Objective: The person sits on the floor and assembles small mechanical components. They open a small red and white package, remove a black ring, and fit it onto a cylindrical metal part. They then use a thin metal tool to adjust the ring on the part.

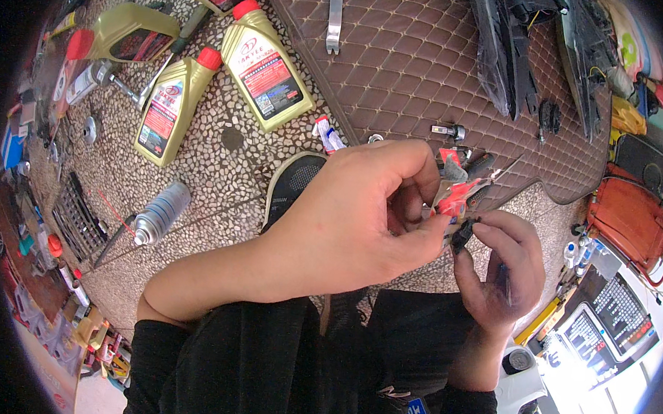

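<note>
My left hand (354, 208) reaches across from the left, its thumb and fingertips pinched on a crumpled red-and-grey scrap (458, 193), which may be tape or torn packaging. In my right hand (507, 265), thumb and fingertips close on a small black plastic piece (463, 235), perhaps a connector. The two pieces are close together; whether they touch is hidden by the fingers. Beyond the scrap, a dark-handled tool (482, 167) lies on the brown quilted mat (406, 76). A small LED bulb (448, 130) rests on that mat too.
Gold oil bottles (267, 69) with red caps and a spray can (163, 213) are on the pebbled floor at left. A small white tube (328, 135) lies by the mat. Plastic-wrapped dark car parts (500, 58) are at far right; a forked metal bar (334, 20) sits at the back.
</note>
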Tool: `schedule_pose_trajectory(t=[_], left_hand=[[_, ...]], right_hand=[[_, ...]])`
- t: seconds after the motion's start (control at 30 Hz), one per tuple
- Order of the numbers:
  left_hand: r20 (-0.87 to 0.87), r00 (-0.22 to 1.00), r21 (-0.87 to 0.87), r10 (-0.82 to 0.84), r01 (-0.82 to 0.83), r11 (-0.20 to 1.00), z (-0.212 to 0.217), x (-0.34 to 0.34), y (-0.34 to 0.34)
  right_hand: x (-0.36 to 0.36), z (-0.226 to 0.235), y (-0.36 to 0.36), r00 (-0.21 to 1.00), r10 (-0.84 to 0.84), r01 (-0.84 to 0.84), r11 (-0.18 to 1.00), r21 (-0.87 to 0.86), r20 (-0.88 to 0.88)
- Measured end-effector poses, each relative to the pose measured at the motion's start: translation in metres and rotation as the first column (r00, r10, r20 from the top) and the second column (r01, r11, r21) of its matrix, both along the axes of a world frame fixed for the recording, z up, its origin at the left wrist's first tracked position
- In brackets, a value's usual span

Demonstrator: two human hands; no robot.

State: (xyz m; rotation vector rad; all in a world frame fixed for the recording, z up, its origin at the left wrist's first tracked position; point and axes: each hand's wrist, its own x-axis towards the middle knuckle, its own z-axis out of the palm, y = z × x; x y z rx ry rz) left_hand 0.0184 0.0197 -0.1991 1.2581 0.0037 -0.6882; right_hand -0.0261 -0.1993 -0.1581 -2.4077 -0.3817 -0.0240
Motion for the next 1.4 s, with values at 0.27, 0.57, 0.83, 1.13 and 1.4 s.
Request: schedule_pose_trajectory(t=[0.27,0.57,0.83,1.13,1.4], left_hand=[[0.015,1.000,0.032,-0.021,0.020,0.999,0.000,0.000,0.001],[-0.011,0.997,-0.006,0.070,-0.070,0.998,-0.004,-0.002,-0.002],[-0.004,0.997,-0.031,0.073,-0.073,0.997,-0.004,-0.002,-0.002],[0.003,0.999,-0.039,0.052,-0.051,0.998,-0.003,-0.001,0.001],[-0.015,0.998,-0.060,0.056,-0.056,0.997,-0.001,0.000,0.003]], right_hand=[[0.005,0.009,0.004,1.000,0.001,-0.002,0.997,-0.078,-0.015],[0.006,0.015,0.008,1.000,0.009,-0.012,0.993,-0.120,-0.019],[0.011,0.020,0.010,1.000,0.013,-0.016,0.991,-0.129,-0.027],[0.009,0.022,0.012,1.000,0.006,-0.008,0.995,-0.099,-0.024],[0.011,0.017,0.012,1.000,0.000,0.000,0.995,-0.096,0.001]])
